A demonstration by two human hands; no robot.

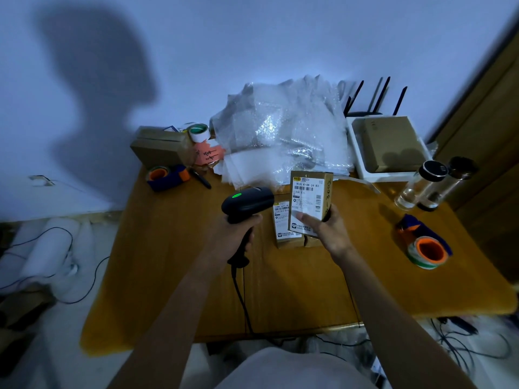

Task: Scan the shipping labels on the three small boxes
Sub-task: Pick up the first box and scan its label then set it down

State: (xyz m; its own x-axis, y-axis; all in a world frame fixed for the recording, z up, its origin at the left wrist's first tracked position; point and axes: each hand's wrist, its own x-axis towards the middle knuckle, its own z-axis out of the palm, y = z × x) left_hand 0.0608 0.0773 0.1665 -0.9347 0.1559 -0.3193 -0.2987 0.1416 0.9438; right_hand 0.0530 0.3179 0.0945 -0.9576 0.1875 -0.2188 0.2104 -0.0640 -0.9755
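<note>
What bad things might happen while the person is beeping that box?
The right hand holds the box up, and its thumb lies over the lower part of the label, so a scan might miss. Another labelled box lies right behind it, so the scanner in the left hand might read that one instead. The scanner's cable hangs off the table edge and could snag.

Brown table [174, 276] is covered w/ packing gear: labelled small box [284, 224] at centre, bubble wrap pile [283, 133] at far side, tape dispensers [165, 176] [425, 244] at far left & near right, white tray [362, 164] & bottles [421, 185] at far right.
</note>
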